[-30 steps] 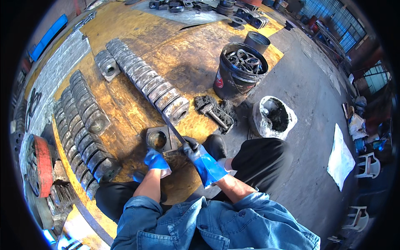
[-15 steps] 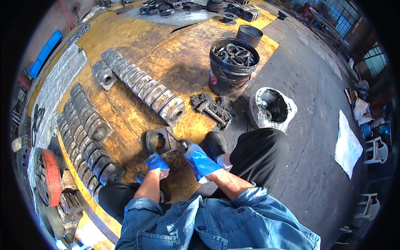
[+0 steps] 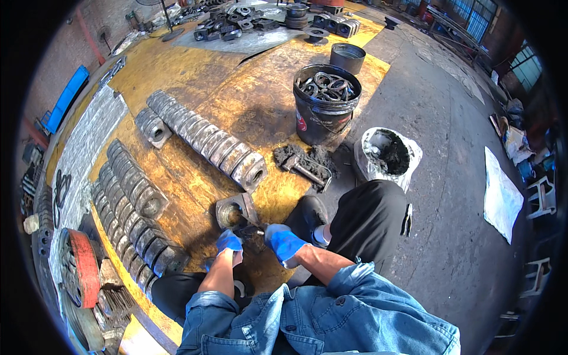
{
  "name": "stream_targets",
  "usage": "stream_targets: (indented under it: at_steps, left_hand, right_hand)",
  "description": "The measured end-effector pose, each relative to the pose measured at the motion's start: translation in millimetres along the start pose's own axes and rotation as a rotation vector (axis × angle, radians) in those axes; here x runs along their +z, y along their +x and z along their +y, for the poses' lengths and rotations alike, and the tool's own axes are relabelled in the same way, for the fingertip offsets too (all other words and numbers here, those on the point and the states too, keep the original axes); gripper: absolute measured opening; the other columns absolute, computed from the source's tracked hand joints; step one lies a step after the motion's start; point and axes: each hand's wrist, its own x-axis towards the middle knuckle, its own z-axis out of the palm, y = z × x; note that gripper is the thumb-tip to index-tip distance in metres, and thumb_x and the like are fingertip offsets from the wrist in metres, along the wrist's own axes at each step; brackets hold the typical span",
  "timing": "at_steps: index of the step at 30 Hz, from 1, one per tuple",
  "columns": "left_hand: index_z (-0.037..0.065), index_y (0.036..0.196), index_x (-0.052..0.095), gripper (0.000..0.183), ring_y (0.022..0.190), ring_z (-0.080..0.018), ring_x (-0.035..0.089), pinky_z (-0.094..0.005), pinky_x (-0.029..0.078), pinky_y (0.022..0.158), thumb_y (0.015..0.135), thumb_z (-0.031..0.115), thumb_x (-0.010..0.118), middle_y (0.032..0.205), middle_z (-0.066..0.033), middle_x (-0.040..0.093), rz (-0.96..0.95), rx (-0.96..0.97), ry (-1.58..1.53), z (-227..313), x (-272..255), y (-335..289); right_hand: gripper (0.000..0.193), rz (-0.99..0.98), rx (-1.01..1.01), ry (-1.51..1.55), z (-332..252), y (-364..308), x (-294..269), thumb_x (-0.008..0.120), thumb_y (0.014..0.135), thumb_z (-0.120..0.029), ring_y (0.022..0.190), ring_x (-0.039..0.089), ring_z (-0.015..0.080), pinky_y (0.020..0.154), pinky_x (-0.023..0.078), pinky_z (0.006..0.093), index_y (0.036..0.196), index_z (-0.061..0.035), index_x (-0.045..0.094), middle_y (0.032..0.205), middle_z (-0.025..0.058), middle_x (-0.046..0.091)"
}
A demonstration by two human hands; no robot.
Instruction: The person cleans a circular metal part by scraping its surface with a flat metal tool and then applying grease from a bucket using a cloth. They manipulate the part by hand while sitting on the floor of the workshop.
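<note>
A square metal block with a round bore [image 3: 235, 209] stands tilted on the yellow floor in front of me. My left hand [image 3: 229, 242], in a blue glove, sits just below the block, closed near its lower edge. My right hand [image 3: 283, 241], also in a blue glove, grips a thin metal tool [image 3: 253, 226] whose tip reaches into the block's bore. My knees in dark trousers flank the hands.
Long rows of similar metal blocks [image 3: 208, 144] lie to the left and ahead. A black bucket of metal rings [image 3: 326, 100] stands ahead right, a white sack of dark grease [image 3: 387, 153] beside it. Greasy parts [image 3: 306, 164] lie between. A red wheel [image 3: 84, 268] is far left.
The view has tilted down and my hands and the block now sit lower in the picture. The tool, earlier a long rod raised over the block, now points into its bore.
</note>
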Motion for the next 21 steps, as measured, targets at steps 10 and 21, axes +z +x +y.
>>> stream_targets:
  at_steps: [10, 21]
  left_hand:
    - [0.008, 0.099, 0.069, 0.031, 0.104, -0.0354, 0.064, -0.0407, 0.053, 0.084, 0.075, 0.027, 0.072, 0.105, -0.019, 0.068, 0.133, 0.062, -0.088, 25.5, -21.0, -18.6]
    - [0.0, 0.114, 0.063, 0.046, 0.105, -0.0345, 0.064, -0.04, 0.051, 0.089, 0.076, 0.023, 0.076, 0.112, -0.021, 0.067, 0.266, 0.256, -0.621, 22.0, -107.7, -17.6]
  right_hand:
    - [0.004, 0.331, -0.513, 0.075, 39.9, 18.0, 44.6, 0.068, 0.067, -0.009, 0.057, 0.063, 0.0301, 0.05, 0.049, 0.0406, 0.063, -0.0108, 0.069, 0.062, 0.0138, 0.063]
    - [0.008, 0.37, -0.663, 0.311, 32.4, -34.5, 6.5, 0.066, 0.067, -0.005, 0.051, 0.057, 0.0313, 0.046, 0.043, 0.0428, 0.06, -0.0077, 0.064, 0.058, 0.0169, 0.059]
